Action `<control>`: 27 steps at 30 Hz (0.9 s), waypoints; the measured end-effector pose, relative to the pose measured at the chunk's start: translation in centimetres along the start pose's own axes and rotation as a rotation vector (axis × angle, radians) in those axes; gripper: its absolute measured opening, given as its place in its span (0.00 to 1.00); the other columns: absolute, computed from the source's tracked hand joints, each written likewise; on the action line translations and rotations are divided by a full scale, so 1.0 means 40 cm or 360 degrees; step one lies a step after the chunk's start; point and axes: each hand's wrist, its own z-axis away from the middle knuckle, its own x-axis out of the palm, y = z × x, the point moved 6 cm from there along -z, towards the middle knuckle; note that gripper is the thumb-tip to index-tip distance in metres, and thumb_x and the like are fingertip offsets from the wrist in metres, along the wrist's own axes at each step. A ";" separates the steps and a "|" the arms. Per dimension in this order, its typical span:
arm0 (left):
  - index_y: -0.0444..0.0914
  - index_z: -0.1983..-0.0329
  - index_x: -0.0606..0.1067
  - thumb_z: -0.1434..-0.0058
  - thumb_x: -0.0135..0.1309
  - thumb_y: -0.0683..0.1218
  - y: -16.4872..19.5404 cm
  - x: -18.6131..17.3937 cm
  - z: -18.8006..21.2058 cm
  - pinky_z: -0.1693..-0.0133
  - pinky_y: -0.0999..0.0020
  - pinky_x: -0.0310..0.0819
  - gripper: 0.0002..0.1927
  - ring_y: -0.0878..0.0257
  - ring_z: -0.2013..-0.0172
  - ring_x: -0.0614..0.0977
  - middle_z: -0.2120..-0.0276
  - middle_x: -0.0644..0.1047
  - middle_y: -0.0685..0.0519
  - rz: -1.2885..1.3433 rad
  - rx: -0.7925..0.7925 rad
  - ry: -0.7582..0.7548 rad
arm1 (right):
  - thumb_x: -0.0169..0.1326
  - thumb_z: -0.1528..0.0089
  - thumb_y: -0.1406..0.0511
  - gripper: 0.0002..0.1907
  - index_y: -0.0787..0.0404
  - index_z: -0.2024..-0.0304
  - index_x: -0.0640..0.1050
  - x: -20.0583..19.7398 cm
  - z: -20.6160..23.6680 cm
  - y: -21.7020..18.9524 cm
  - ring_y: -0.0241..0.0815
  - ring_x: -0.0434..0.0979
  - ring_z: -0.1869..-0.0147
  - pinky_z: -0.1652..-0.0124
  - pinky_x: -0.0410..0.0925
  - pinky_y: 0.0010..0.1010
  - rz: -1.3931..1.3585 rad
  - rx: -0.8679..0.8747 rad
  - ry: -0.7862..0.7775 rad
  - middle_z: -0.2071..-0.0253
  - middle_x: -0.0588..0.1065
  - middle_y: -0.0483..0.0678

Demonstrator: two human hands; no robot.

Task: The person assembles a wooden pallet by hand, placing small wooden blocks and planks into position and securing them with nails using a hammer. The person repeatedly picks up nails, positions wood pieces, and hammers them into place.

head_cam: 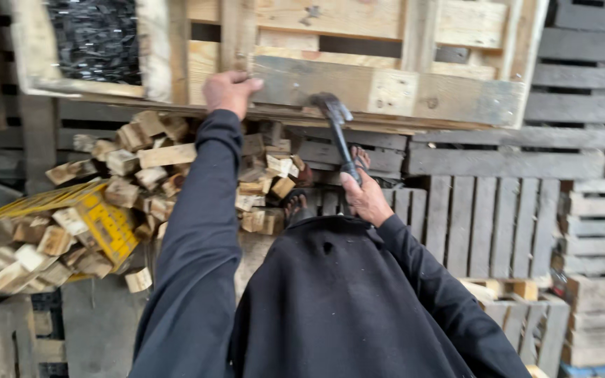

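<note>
Dark sleeves nearest; the right hand (364, 199) grips a dark metal hammer (337, 133), its long axis running up and away to the head at the pale wooden pallet (386, 91); left hand (229, 91) clutches the pallet's edge further left

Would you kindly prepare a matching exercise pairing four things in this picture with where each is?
1. left hand
2. right hand
3. yellow crate
4. hammer head

a. tipped over among wooden blocks
b. gripping the hammer's handle
c. on the upright pallet, at its edge
d. against the pallet's lower board

Pairs: 1-c, 2-b, 3-a, 4-d
</note>
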 end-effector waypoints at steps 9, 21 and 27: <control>0.35 0.65 0.85 0.35 0.54 0.63 0.010 -0.004 -0.072 0.53 0.58 0.78 0.26 0.52 0.63 0.86 0.64 0.85 0.42 -0.0044 -0.0413 -0.0017 | 0.51 0.34 0.48 0.25 0.63 0.56 0.69 0.016 -0.018 -0.032 0.34 0.65 0.81 0.80 0.63 0.27 0.0117 -0.0032 -0.0026 0.79 0.67 0.43; 0.34 0.48 0.66 0.35 0.50 0.58 0.041 0.011 -0.011 0.53 0.49 0.78 0.24 0.44 0.55 0.83 0.53 0.79 0.39 0.0165 -0.1149 0.0556 | 0.48 0.33 0.62 0.12 0.67 0.55 0.72 0.020 0.190 -0.476 0.39 0.73 0.72 0.72 0.69 0.31 -0.0216 -0.1026 -0.0199 0.73 0.71 0.49; 0.33 0.48 0.65 0.33 0.46 0.50 0.034 0.004 -0.022 0.55 0.51 0.80 0.17 0.46 0.57 0.85 0.54 0.78 0.37 0.0284 -0.1298 0.0655 | 0.41 0.22 0.55 0.18 0.55 0.60 0.75 0.061 0.111 -0.492 0.38 0.75 0.70 0.70 0.68 0.27 0.1261 -0.1774 0.0000 0.66 0.75 0.52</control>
